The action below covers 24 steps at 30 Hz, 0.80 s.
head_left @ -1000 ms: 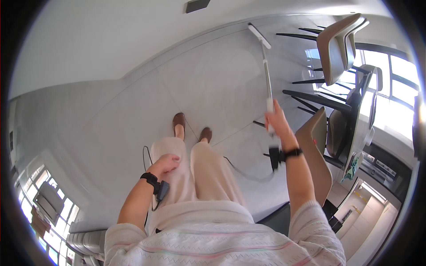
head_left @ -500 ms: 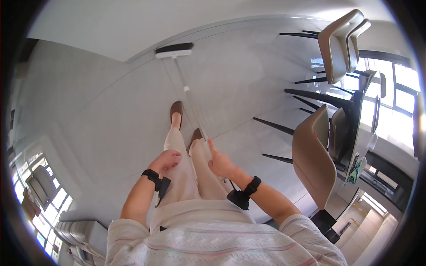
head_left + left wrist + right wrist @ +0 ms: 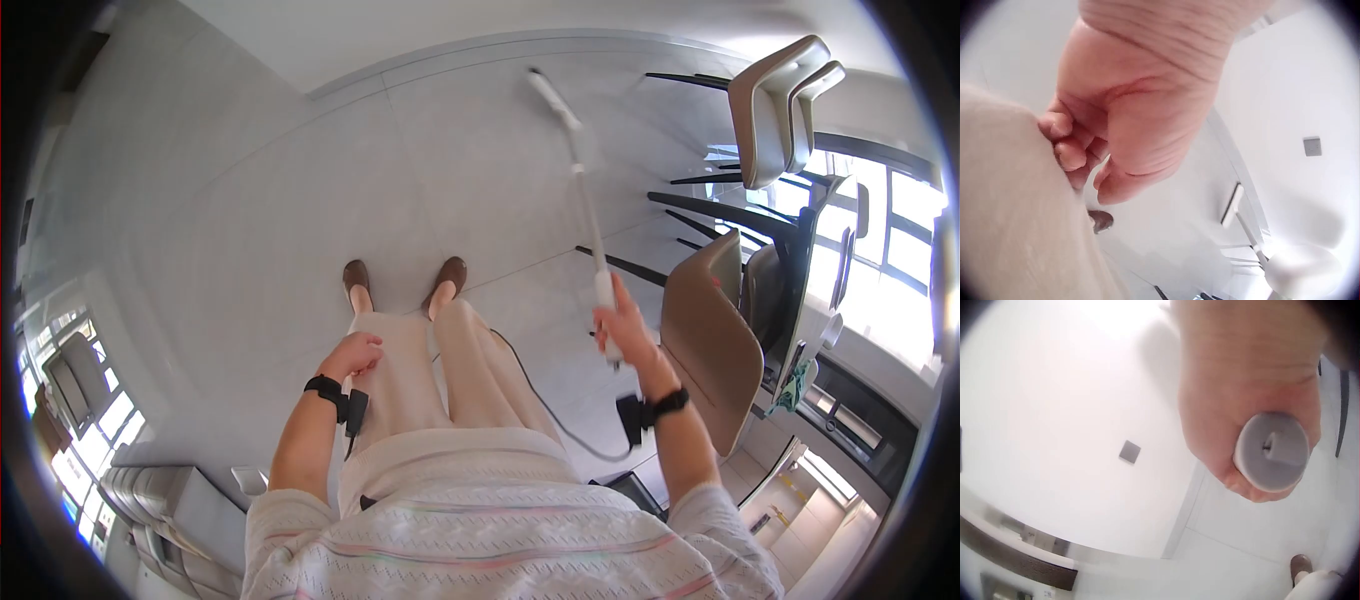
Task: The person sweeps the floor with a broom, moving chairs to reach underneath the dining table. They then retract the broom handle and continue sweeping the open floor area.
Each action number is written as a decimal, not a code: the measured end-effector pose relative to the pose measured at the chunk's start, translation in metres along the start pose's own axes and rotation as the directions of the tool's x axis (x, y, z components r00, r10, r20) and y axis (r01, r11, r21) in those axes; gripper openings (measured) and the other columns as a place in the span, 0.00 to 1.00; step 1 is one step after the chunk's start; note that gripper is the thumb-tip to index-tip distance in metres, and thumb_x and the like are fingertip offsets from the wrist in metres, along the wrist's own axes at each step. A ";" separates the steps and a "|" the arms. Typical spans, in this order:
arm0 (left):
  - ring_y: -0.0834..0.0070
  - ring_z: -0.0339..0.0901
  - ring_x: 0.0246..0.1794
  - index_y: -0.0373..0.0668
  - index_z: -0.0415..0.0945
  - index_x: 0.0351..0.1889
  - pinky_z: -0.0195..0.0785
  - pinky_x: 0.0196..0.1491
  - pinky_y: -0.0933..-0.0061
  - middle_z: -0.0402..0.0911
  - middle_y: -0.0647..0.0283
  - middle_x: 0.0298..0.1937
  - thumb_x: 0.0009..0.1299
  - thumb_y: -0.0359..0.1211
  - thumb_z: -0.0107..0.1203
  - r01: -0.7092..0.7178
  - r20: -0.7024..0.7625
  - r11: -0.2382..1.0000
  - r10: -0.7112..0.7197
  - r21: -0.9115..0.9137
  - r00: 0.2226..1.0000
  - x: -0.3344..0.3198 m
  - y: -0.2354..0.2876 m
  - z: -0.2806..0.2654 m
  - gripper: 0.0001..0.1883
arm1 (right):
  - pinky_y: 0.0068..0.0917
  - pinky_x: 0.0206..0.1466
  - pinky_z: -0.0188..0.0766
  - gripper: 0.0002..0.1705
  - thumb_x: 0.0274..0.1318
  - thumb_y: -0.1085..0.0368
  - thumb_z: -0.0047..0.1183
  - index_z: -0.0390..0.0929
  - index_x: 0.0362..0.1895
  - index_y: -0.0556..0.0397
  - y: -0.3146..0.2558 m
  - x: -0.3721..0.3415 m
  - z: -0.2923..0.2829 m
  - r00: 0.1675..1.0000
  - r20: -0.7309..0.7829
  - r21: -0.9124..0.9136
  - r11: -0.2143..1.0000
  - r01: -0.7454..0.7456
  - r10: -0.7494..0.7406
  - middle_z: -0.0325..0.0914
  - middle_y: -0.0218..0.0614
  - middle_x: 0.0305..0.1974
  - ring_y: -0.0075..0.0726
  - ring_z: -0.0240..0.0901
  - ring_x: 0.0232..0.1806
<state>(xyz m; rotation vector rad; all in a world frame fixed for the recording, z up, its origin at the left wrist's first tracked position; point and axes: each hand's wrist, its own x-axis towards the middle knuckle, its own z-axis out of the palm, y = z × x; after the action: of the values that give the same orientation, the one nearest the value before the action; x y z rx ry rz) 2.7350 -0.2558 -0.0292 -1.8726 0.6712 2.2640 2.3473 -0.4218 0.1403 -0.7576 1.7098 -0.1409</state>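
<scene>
My right hand [image 3: 622,325] grips the white upper handle of a long broom [image 3: 590,220], out to the right of my body. The broom slants forward and left to its white head [image 3: 552,98], which is over the pale floor near the far wall. In the right wrist view, the handle's round grey end cap [image 3: 1272,453] shows from my curled fingers. My left hand [image 3: 355,355] hangs beside my left thigh with loosely curled fingers and holds nothing. In the left wrist view its fingertips [image 3: 1070,156] lie right at the light trouser cloth [image 3: 1010,200].
Beige chairs [image 3: 710,335] with thin dark legs stand along a table [image 3: 815,270] on the right. A wall [image 3: 400,30] runs along the far side of the floor. A grey cable [image 3: 560,425] hangs from my right wrist. Grey seating [image 3: 190,500] is behind left.
The broom swung left before my feet, its dark bristles showing, then back out to the right with my right hand. My feet shifted apart. My left hand stayed by the thigh.
</scene>
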 end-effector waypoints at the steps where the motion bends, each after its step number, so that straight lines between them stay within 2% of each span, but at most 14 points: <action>1: 0.78 0.67 0.12 0.37 0.70 0.51 0.59 0.15 0.77 0.73 0.63 0.19 0.54 0.31 0.51 0.031 -0.003 0.999 -0.031 0.025 1.000 -0.002 -0.016 -0.002 0.24 | 0.26 0.11 0.62 0.45 0.43 0.74 0.44 0.40 0.67 0.45 -0.003 0.018 0.006 1.000 0.002 -0.002 1.000 -0.004 0.004 0.64 0.31 0.17 0.26 0.62 0.11; 3: 0.78 0.68 0.13 0.37 0.71 0.50 0.60 0.16 0.77 0.74 0.63 0.19 0.54 0.32 0.51 0.050 -0.003 0.998 -0.050 0.039 0.999 -0.006 -0.044 -0.001 0.24 | 0.27 0.10 0.61 0.47 0.42 0.75 0.43 0.34 0.67 0.44 0.000 0.051 0.013 0.998 0.038 0.073 0.996 -0.047 0.045 0.64 0.32 0.17 0.27 0.61 0.11; 4: 0.78 0.68 0.13 0.37 0.72 0.49 0.62 0.17 0.77 0.74 0.63 0.20 0.53 0.32 0.52 0.064 -0.008 0.997 -0.064 0.053 0.998 -0.007 -0.054 -0.005 0.23 | 0.28 0.10 0.62 0.49 0.43 0.75 0.43 0.30 0.67 0.44 0.015 0.058 0.015 0.992 0.117 0.016 0.998 -0.056 0.054 0.65 0.34 0.16 0.28 0.63 0.12; 5: 0.78 0.68 0.13 0.37 0.72 0.49 0.62 0.17 0.77 0.74 0.63 0.20 0.53 0.32 0.52 0.066 0.000 0.997 -0.066 0.042 0.998 -0.008 -0.063 -0.009 0.23 | 0.28 0.10 0.62 0.49 0.43 0.75 0.43 0.30 0.67 0.44 0.023 0.044 0.031 0.991 0.118 0.004 0.998 -0.062 0.062 0.65 0.34 0.16 0.28 0.63 0.12; 7: 0.78 0.68 0.14 0.38 0.73 0.49 0.64 0.19 0.76 0.75 0.63 0.21 0.52 0.33 0.52 0.020 0.001 1.000 -0.020 0.007 1.000 -0.011 -0.081 -0.016 0.23 | 0.29 0.10 0.64 0.50 0.44 0.74 0.42 0.27 0.68 0.44 0.042 -0.009 0.076 0.989 0.092 -0.193 0.976 -0.099 0.119 0.66 0.35 0.17 0.29 0.65 0.12; 11: 0.78 0.68 0.14 0.38 0.73 0.48 0.64 0.19 0.75 0.76 0.63 0.23 0.52 0.33 0.52 0.016 0.033 1.000 -0.015 -0.010 0.999 -0.021 -0.097 -0.043 0.23 | 0.28 0.13 0.67 0.50 0.46 0.74 0.43 0.25 0.67 0.44 0.026 -0.102 0.166 0.923 0.319 -0.242 0.960 -0.139 0.214 0.67 0.33 0.18 0.28 0.65 0.14; 12: 0.78 0.68 0.14 0.38 0.73 0.48 0.64 0.20 0.75 0.76 0.63 0.23 0.53 0.33 0.52 0.008 0.042 1.000 -0.007 -0.018 0.999 -0.020 -0.102 -0.049 0.23 | 0.28 0.13 0.67 0.50 0.46 0.74 0.43 0.25 0.67 0.44 0.010 -0.114 0.182 0.925 0.317 -0.247 0.959 -0.135 0.212 0.67 0.33 0.18 0.28 0.65 0.14; 14: 0.78 0.68 0.14 0.38 0.73 0.48 0.64 0.20 0.75 0.76 0.63 0.24 0.53 0.33 0.52 -0.001 0.051 1.000 0.002 -0.028 0.999 -0.022 -0.110 -0.061 0.23 | 0.24 0.15 0.64 0.48 0.47 0.75 0.43 0.30 0.68 0.41 -0.022 -0.137 0.206 0.826 0.483 -0.053 0.951 -0.304 0.291 0.65 0.33 0.18 0.25 0.62 0.14; 15: 0.78 0.67 0.14 0.38 0.73 0.49 0.63 0.19 0.75 0.76 0.63 0.24 0.53 0.33 0.51 -0.018 0.060 1.000 0.019 -0.012 0.998 -0.023 -0.113 -0.066 0.23 | 0.24 0.15 0.64 0.48 0.47 0.75 0.43 0.30 0.68 0.41 -0.030 -0.139 0.209 0.827 0.481 -0.056 0.951 -0.303 0.292 0.65 0.33 0.18 0.25 0.62 0.14; 17: 0.78 0.67 0.14 0.38 0.73 0.49 0.63 0.19 0.74 0.76 0.64 0.24 0.53 0.33 0.51 -0.038 0.066 0.999 0.038 -0.002 0.997 -0.023 -0.117 -0.074 0.23 | 0.23 0.15 0.61 0.44 0.47 0.77 0.43 0.39 0.68 0.41 -0.047 -0.139 0.208 0.790 0.554 0.161 0.898 -0.409 0.261 0.64 0.33 0.20 0.23 0.59 0.15; 18: 0.78 0.67 0.14 0.38 0.73 0.49 0.62 0.19 0.75 0.75 0.64 0.24 0.54 0.33 0.51 -0.048 0.082 0.999 0.050 -0.025 0.995 -0.023 -0.120 -0.077 0.23 | 0.23 0.15 0.61 0.44 0.47 0.77 0.43 0.39 0.68 0.41 -0.055 -0.142 0.207 0.787 0.557 0.155 0.899 -0.410 0.263 0.64 0.33 0.20 0.23 0.59 0.15; 20: 0.78 0.66 0.14 0.38 0.73 0.49 0.61 0.18 0.75 0.75 0.64 0.23 0.54 0.33 0.51 -0.049 0.091 0.997 0.054 -0.055 0.994 -0.028 -0.125 -0.082 0.22 | 0.21 0.14 0.59 0.41 0.47 0.78 0.45 0.48 0.66 0.42 -0.069 -0.148 0.205 0.838 0.494 0.249 0.885 -0.393 0.234 0.65 0.33 0.20 0.23 0.58 0.14; 21: 0.78 0.66 0.14 0.38 0.73 0.49 0.60 0.18 0.75 0.74 0.65 0.23 0.54 0.33 0.51 -0.044 0.092 0.998 0.049 -0.055 0.995 -0.031 -0.123 -0.083 0.22 | 0.21 0.14 0.59 0.41 0.47 0.78 0.45 0.48 0.66 0.42 -0.072 -0.150 0.202 0.832 0.502 0.239 0.886 -0.396 0.236 0.65 0.33 0.20 0.23 0.58 0.14; 24: 0.79 0.65 0.14 0.38 0.73 0.48 0.59 0.17 0.74 0.74 0.65 0.22 0.55 0.33 0.51 -0.031 0.099 0.996 0.039 -0.080 0.994 -0.031 -0.130 -0.083 0.21 | 0.23 0.13 0.61 0.45 0.44 0.77 0.45 0.42 0.67 0.44 -0.075 -0.146 0.188 0.909 0.369 0.284 0.908 -0.307 0.192 0.66 0.34 0.19 0.25 0.60 0.12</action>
<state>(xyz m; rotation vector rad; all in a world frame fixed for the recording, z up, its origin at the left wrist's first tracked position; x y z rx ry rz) 2.8654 -0.1682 -0.0435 -1.7790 0.6138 2.4220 2.5619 -0.3445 0.2423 -0.2779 1.3935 -0.1126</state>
